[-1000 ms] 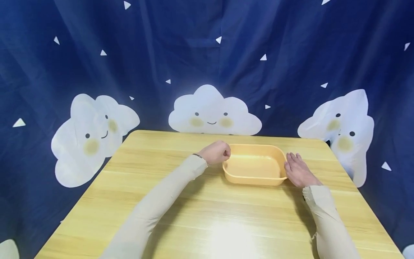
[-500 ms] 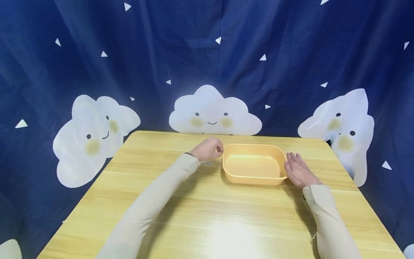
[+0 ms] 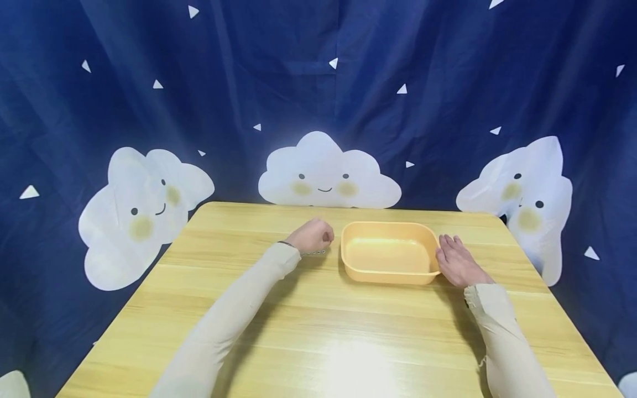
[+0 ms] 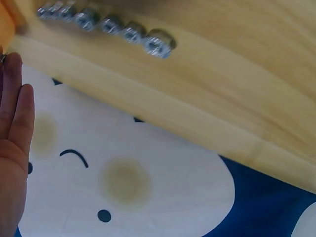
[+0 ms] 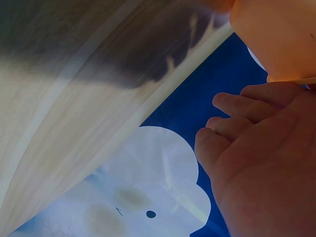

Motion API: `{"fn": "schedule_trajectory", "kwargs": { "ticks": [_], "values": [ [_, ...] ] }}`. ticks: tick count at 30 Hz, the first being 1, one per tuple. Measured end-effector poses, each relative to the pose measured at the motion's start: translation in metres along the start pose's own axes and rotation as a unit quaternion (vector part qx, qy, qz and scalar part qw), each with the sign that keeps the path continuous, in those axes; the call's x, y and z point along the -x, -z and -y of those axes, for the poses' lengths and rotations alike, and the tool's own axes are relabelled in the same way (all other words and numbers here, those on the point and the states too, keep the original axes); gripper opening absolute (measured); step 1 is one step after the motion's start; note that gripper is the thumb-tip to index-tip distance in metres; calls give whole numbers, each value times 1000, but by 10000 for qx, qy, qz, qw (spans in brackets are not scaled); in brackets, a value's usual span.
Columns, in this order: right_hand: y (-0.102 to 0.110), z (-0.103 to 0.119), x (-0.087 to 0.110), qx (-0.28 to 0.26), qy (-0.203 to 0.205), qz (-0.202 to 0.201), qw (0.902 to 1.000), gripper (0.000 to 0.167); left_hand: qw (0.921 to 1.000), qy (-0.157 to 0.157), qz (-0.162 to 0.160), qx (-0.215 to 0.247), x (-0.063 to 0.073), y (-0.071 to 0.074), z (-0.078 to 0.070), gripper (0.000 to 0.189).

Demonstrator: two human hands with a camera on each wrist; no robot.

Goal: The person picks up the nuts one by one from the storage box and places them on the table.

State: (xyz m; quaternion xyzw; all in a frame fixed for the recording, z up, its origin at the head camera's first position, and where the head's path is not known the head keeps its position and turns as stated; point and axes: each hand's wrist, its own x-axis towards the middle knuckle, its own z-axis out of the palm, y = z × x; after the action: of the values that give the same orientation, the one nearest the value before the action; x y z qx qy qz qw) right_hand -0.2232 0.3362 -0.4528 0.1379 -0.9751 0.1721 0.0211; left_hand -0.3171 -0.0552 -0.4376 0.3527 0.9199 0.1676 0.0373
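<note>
My left hand [image 3: 312,236] is just left of the yellow-orange plastic basin [image 3: 390,277], low over the table, fingers bent toward the thumb. A small shiny metal piece [image 4: 3,58], like a nut, shows at its fingertips in the left wrist view, mostly hidden by the fingers. Beside this hand, a row of several silver metal nuts [image 4: 111,24] lies on the table; in the head view the hand covers part of the row. Against the basin's right wall rests my right hand [image 3: 460,262], its fingers straight. Orange wall [image 5: 276,39] rises right above those fingers in the right wrist view.
The wooden table [image 3: 298,331] has rounded far corners, and its far edge runs close behind the basin. Behind it hangs a dark blue curtain [image 3: 298,72] printed with white clouds and small triangles.
My left hand has moved left from the basin's left rim to beside the row of nuts, which came partly into view. The right hand and the basin have stayed put.
</note>
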Motion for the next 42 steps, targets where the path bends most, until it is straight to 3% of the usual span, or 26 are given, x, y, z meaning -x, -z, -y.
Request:
{"fn": "schedule_trajectory", "kwargs": {
  "ticks": [9, 18, 33, 37, 42],
  "values": [
    [1, 5, 1, 132, 163, -39, 9998, 54, 9994, 96, 213, -265, 5, -12, 3, 21],
    [1, 5, 1, 176, 244, -62, 9995, 54, 9974, 59, 294, -654, 9, -17, 1, 15],
    [2, 2, 3, -35, 69, -45, 10000, 56, 9969, 55, 322, -717, 10, -18, -3, 17],
    [2, 1, 3, -33, 97, -19, 9999, 56, 9981, 25, 79, -612, 17, -11, -4, 24],
    [4, 1, 0, -105, 61, 97, 9999, 57, 9964, 59, -725, -437, 35, 7, -1, 39]
  ]
}}
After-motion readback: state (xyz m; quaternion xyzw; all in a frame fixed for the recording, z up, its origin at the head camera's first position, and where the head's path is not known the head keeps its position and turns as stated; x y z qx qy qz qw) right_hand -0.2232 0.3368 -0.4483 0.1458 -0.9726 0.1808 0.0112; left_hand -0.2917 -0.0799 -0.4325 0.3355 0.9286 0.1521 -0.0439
